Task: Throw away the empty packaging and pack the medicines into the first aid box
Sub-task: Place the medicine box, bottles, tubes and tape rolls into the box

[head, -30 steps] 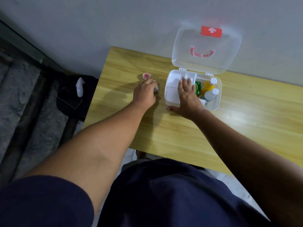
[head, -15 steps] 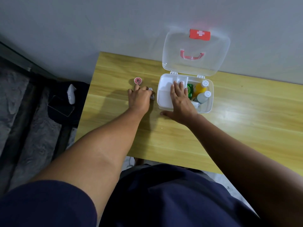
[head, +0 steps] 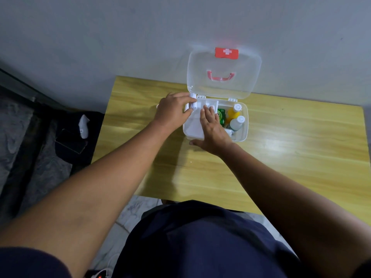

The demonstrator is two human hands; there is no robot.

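Left hand grip pinches a small white bottle at the first aid box rim; right hand lies flat, fingers apart

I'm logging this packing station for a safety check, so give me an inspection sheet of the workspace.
Surface: wooden table, mostly bare.
Job's things: first aid box open, lid upright; orange bottle, white bottle and green pack inside.
Clutter: nothing seen on the table.
Hands: left hand holds a small white item at the box's left edge; right hand rests flat in the box.
Cables: white cable on the floor.
Surroundings: grey wall; dark bag on the floor.
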